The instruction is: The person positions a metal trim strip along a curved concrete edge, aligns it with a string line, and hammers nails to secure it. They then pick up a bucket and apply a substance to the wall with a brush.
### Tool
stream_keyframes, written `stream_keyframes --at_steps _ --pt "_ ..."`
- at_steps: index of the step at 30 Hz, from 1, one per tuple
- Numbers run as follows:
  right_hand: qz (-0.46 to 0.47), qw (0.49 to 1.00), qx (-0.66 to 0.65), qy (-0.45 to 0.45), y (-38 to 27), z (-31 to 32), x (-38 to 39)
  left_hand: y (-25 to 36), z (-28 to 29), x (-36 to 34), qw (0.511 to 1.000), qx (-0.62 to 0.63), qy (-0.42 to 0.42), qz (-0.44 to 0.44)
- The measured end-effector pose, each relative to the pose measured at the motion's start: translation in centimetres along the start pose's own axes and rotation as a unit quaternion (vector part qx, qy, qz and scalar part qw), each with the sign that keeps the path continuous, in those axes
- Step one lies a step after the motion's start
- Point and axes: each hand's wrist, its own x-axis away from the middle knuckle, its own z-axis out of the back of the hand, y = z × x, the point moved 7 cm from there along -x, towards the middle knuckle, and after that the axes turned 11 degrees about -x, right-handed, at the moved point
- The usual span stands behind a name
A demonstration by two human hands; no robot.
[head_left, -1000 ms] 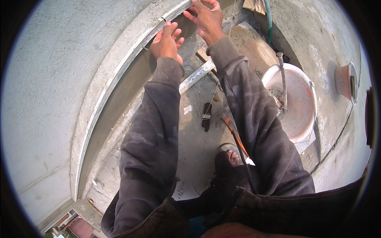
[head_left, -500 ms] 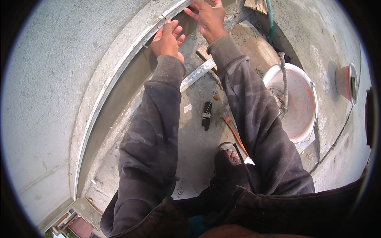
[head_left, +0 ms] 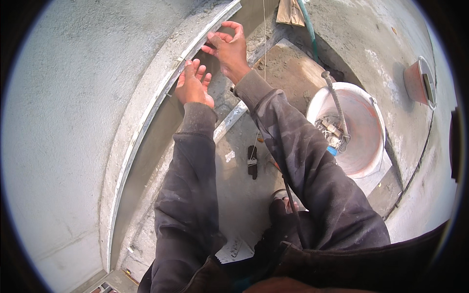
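Beside a long, pale straight strip (head_left: 141,132) fixed along the wall ledge, I hold both hands up. My left hand (head_left: 194,88) has its palm turned up and fingers apart, with the thumb tip close to the strip's edge. Slightly farther along, my right hand (head_left: 230,52) has its fingers bent but spread near the same edge. I see nothing held in either hand; something tiny between the fingertips would be too small to tell. A thin nail (head_left: 169,94) pokes out from the strip below the left hand.
A string (head_left: 265,39) runs down to a dark block (head_left: 252,163) with cord wound round it. On the right stands a large pale bucket (head_left: 364,127) with a long-shafted metal tool (head_left: 337,102) and rubble inside. Beyond are a smaller bucket (head_left: 415,83), a green hose (head_left: 309,29) and a board (head_left: 293,63).
The view has shifted, so the strip and hands sit lower and the strip's far end shows. My right hand has moved a little closer to the left one.
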Motion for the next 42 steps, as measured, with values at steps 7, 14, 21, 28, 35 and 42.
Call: stream_keyframes --at_steps 7,14,21,28,35,42 --pt "0.006 1.0 -0.012 0.007 0.3 0.3 -0.2 3.4 -0.3 3.8 0.939 -0.315 -0.067 -0.118" --pt "0.006 1.0 -0.006 0.007 0.3 0.4 -0.2 9.6 -4.5 4.4 0.572 -0.616 0.019 -0.542" --pt "0.006 1.0 -0.005 0.011 0.2 0.4 -0.2 8.8 -4.4 1.3 0.537 -0.688 -0.003 -0.488" --pt "0.005 0.999 -0.028 0.023 0.2 0.6 -0.2 9.4 -5.0 1.6 0.55 -0.677 -0.004 -0.488" --pt "0.009 0.999 -0.013 0.048 -0.1 0.6 0.4 9.6 -5.5 1.4 0.512 -0.718 -0.012 -0.471" --pt "0.007 0.994 0.005 0.113 -0.7 0.6 1.2 9.7 -5.9 0.7 0.47 -0.762 -0.009 -0.446"
